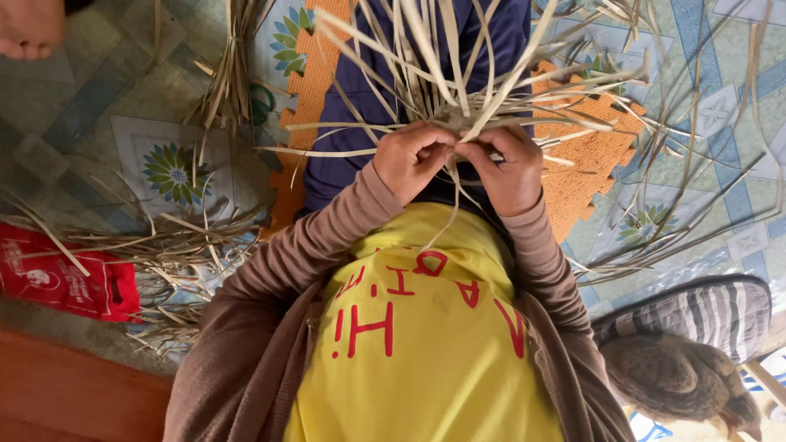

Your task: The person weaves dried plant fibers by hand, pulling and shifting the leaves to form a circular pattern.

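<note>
My left hand (413, 160) and my right hand (508, 168) meet over my lap, fingers pinched on thin pale dried strips. The strips come together in a small woven knot (458, 120) just above my fingertips. From there many long loose strips (426, 49) fan outward over my dark blue trousers (344, 90). One strip hangs down between my hands onto my yellow shirt. Brown sleeves cover both arms to the wrists.
I sit on an orange foam mat (598, 155) over a patterned floor covering (172, 164). Bundles of loose strips (164, 245) lie at the left beside a red plastic bag (65, 282). A brown hen (679, 376) and a striped cloth (704, 311) are at the lower right. Another person's foot (29, 29) shows at top left.
</note>
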